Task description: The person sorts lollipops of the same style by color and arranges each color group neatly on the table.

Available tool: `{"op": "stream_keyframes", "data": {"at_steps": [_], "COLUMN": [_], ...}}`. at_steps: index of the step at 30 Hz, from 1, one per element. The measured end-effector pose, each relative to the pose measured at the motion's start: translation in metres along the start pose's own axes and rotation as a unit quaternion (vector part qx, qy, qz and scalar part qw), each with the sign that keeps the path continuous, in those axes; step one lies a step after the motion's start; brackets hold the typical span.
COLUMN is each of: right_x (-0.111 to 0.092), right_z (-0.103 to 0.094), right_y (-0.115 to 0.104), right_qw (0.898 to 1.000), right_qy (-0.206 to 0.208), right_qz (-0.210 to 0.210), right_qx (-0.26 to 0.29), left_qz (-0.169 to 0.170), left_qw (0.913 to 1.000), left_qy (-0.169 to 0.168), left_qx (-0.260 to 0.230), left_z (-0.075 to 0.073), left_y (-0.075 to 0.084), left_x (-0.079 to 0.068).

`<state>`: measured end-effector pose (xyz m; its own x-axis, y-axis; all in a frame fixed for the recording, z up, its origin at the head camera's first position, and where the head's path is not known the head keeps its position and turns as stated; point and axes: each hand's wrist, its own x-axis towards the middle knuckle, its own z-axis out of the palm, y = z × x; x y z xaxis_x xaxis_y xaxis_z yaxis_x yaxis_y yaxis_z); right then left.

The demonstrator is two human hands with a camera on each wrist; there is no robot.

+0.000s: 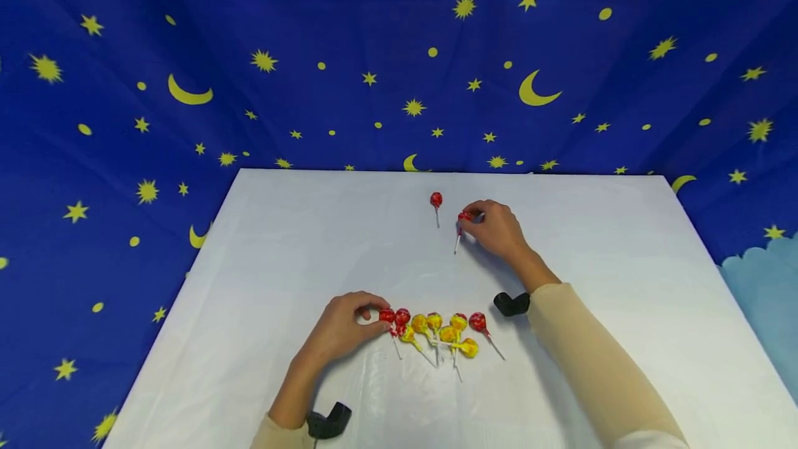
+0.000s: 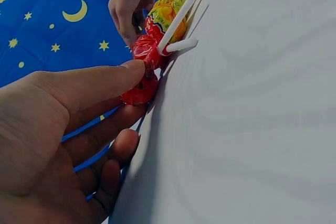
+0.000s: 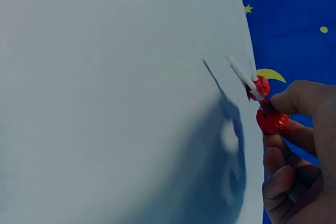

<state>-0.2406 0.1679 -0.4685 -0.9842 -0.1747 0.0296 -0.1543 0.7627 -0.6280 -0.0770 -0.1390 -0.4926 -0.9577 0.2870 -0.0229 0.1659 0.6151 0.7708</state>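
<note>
My left hand (image 1: 339, 328) pinches a red-wrapped lollipop (image 2: 140, 93) between thumb and fingers, at the left end of a group on the white table (image 1: 299, 241). Right beside it are more red lollipops (image 1: 402, 316). Several yellow lollipops (image 1: 433, 321) lie bunched in the middle of the group, their white sticks crossing, and another red lollipop (image 1: 478, 322) lies at its right end. Farther back, my right hand (image 1: 495, 229) pinches a red lollipop (image 3: 272, 121) by its wrapped head, stick toward me. A separate red lollipop (image 1: 436, 199) lies just left of it.
A blue cloth (image 1: 349, 26) with yellow moons and stars hangs behind the table and down its sides. Black camera mounts (image 1: 511, 304) sit at both wrists, close over the tabletop. Light blue cloud-shaped fabric (image 1: 767, 303) shows past the right edge.
</note>
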Motion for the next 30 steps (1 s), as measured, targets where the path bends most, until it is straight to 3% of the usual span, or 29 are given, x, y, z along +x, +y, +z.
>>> {"op": "stream_keyframes", "data": {"at_steps": [8,30], "right_x": [0.013,0.055], "right_z": [-0.004,0.014], "right_y": [0.005,-0.008], "right_qw": [1.000,0.999], "right_qy": [0.002,-0.020], "right_qz": [0.002,0.026], "right_qx": [-0.001,-0.016], "left_qz": [0.006,-0.009], "left_qw": [0.9999,0.9999], "left_qy": [-0.006,-0.004], "left_qx": [-0.010,-0.011], "left_z": [0.003,-0.001], "left_y": [0.000,0.000], "left_x": [0.002,-0.002]}}
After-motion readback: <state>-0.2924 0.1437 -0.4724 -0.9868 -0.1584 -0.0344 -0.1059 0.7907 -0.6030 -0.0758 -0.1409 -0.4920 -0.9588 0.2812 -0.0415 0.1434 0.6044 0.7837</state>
